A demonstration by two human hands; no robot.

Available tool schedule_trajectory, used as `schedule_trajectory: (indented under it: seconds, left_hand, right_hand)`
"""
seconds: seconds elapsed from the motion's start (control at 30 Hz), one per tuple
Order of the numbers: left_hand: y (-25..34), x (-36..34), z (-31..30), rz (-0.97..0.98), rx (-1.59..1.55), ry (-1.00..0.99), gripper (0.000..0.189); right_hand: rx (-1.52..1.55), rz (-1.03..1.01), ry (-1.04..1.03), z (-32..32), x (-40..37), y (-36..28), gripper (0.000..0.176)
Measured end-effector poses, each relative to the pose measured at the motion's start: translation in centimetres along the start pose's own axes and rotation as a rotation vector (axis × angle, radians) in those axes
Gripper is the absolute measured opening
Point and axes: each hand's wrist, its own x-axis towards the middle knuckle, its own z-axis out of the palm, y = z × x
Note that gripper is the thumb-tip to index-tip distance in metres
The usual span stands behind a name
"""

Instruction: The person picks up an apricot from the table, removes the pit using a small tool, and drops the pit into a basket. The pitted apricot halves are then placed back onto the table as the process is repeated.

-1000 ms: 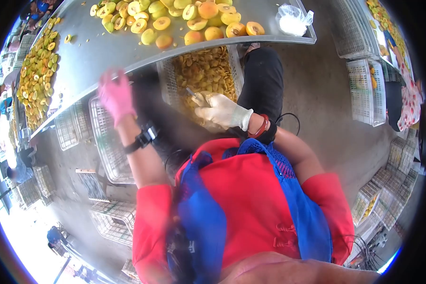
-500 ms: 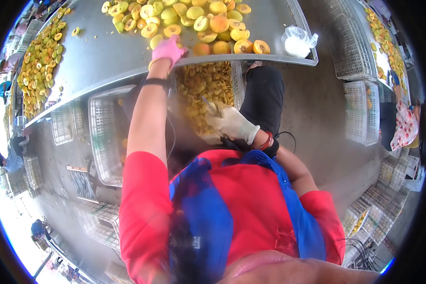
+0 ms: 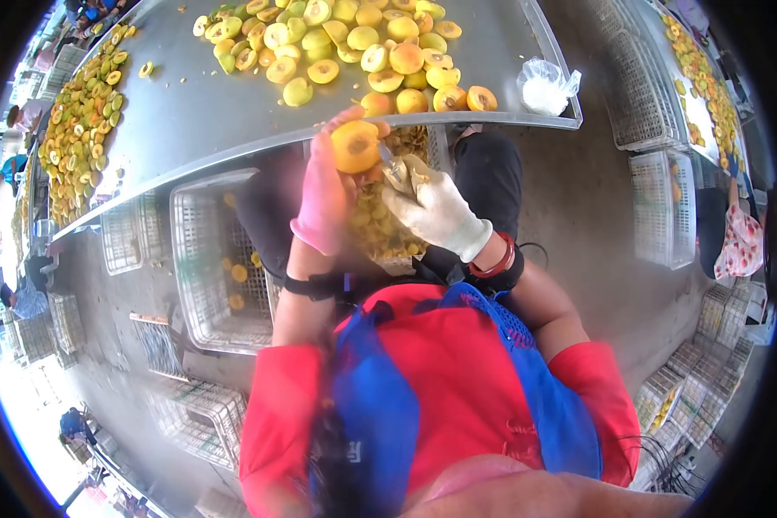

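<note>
My left hand (image 3: pixel 322 194), in a pink glove, is closed around a halved yellow peach (image 3: pixel 355 145), with its cut face and dark centre showing. Close on the right, my right hand (image 3: pixel 436 211) in a white glove grips a small metal-tipped tool (image 3: pixel 386 155). Its tip is at the right edge of the peach half; whether it touches cannot be made out. Both hands are just in front of the metal table's edge. Below them, partly hidden, lie yellow fruit pieces (image 3: pixel 378 231) in a crate. More peach halves (image 3: pixel 324 71) are heaped on the table.
The metal table (image 3: pixel 190 112) has a raised rim. A clear plastic bag (image 3: pixel 544 88) sits at its right corner, and another fruit pile (image 3: pixel 78 121) at the left. A white crate (image 3: pixel 224 337) with a few fruit pieces stands at my left. Other crates (image 3: pixel 663 207) and a person (image 3: pixel 738 233) are on the right.
My left hand has come back from the table heap with a peach half. My right hand has moved slightly up with the tool, and the two hands are now close together.
</note>
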Motion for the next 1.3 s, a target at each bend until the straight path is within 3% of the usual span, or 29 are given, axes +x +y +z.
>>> schedule_trajectory:
  seconds: [0.1, 0.23, 0.43, 0.5, 0.57, 0.67, 0.77, 0.83, 0.93, 1.03, 1.1, 1.17, 1.2, 1.27, 1.3]
  left_hand:
    - [-0.3, -0.3, 0.5, 0.11, 0.19, -0.019, 0.071]
    - [-0.7, -0.8, 2.0, 0.215, 0.285, 0.051, 0.064]
    - [-2.4, -0.5, 2.1, 0.348, 0.283, 0.018, 0.054]
    - [-2.3, -0.3, 1.9, 0.341, 0.282, 0.007, 0.053]
    - [-2.3, -0.7, 1.7, 0.33, 0.272, -0.027, 0.053]
    - [-1.4, -0.5, 1.5, 0.299, 0.277, -0.119, 0.055]
    - [-0.7, -0.9, 1.4, 0.223, 0.327, -0.135, 0.06]
    - [-0.5, -0.9, 1.4, 0.194, 0.37, -0.081, 0.064]
    - [0.2, -0.8, 0.6, 0.197, 0.164, 0.188, 0.064]
    - [1.5, -1.1, -4.5, 0.387, 0.508, 0.462, 0.051]
    - [3.6, -2.8, -6.9, 0.4, 0.799, 0.666, 0.04]
    - [5.0, -3.6, -12.8, 0.307, 1.4, 0.932, 0.041]
    - [6.6, -4.0, -12.3, 0.18, 1.52, 0.974, 0.05]
    - [7.4, -4.0, -14.0, 0.256, 1.847, 1.009, 0.054]
    - [7.4, -3.2, -13.8, 0.223, 1.799, 0.969, 0.054]
  right_hand:
    - [-0.201, -0.27, 0.024, 0.1, 0.3, -0.3, 0.02]
    - [-0.053, -0.054, 0.051, 0.6, 0.0, -0.7, 0.028]
    - [-0.136, -0.268, 0.057, 1.4, 0.1, 0.6, 0.024]
    - [0.074, -0.092, -0.047, 1.2, 0.2, 0.1, 0.021]
    - [0.484, 0.346, -0.258, 0.1, 0.0, -1.1, 0.018]
    - [0.694, 0.651, -0.499, -2.4, 0.8, -4.4, 0.013]
    - [1.08, 0.51, -0.645, -1.5, 0.3, -1.1, 0.012]
    - [0.882, 0.579, -0.623, -1.9, 0.5, -2.3, 0.012]
    - [0.77, 0.567, -0.591, -1.0, -0.2, -2.0, 0.012]
    - [0.648, 0.569, -0.454, 0.7, -1.6, 0.5, 0.015]
    - [0.474, 0.516, -0.373, 1.2, -2.0, 1.4, 0.018]
    - [0.236, 0.393, -0.333, 1.2, -2.3, 1.8, 0.022]
    - [0.23, 0.388, -0.324, 1.4, -2.3, 2.1, 0.022]
    - [0.217, 0.383, -0.31, 1.7, -2.5, 2.6, 0.022]
    - [0.233, 0.428, -0.329, 1.6, -2.3, 2.3, 0.022]
